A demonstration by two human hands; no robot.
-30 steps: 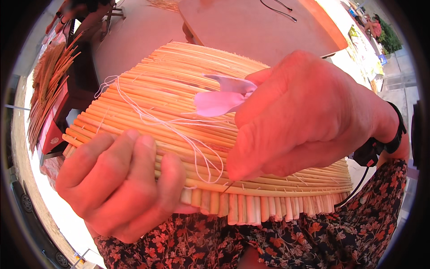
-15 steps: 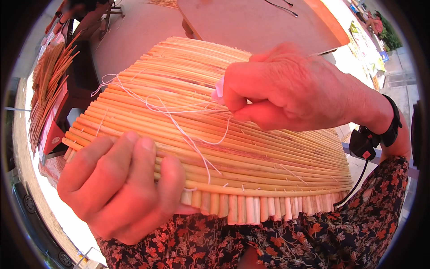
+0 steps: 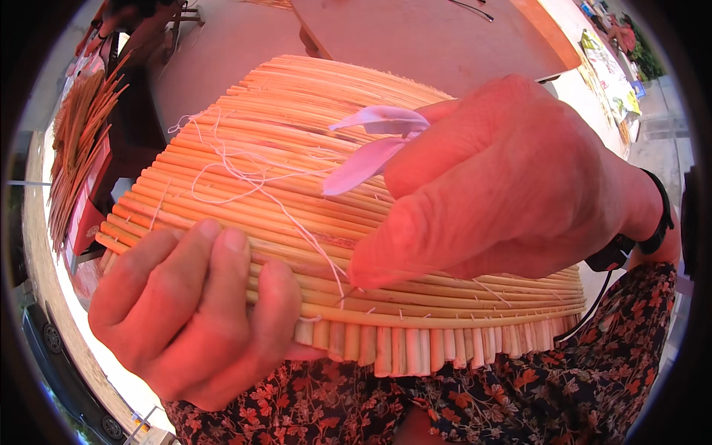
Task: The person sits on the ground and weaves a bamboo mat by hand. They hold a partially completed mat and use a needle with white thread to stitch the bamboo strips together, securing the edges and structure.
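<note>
A stitched mat of straw-coloured stalks lies across my lap, tilted, with a second layer of crosswise stalks showing along its near edge. My left hand is closed on the near left edge, fingers on top; its underside grip is hidden. Over the near part of the mat, my right hand pinches a thin needle, its tip pointing down near the edge. White thread loops loosely over the stalks and runs to the needle's area. A pale lilac strip of cloth sticks out from my right hand's fingers.
Beyond the mat stands a table with a wooden edge. A bundle of thin reddish stalks rests on a dark and red stand at left. Floral cloth covers my lap. A black device with a cable is at my right wrist. A parked car is lower left.
My right hand has come down toward the near edge and turned, bringing the needle close to the stalks there. The thread loops have shifted, and more lilac cloth shows. My left hand stays put.
</note>
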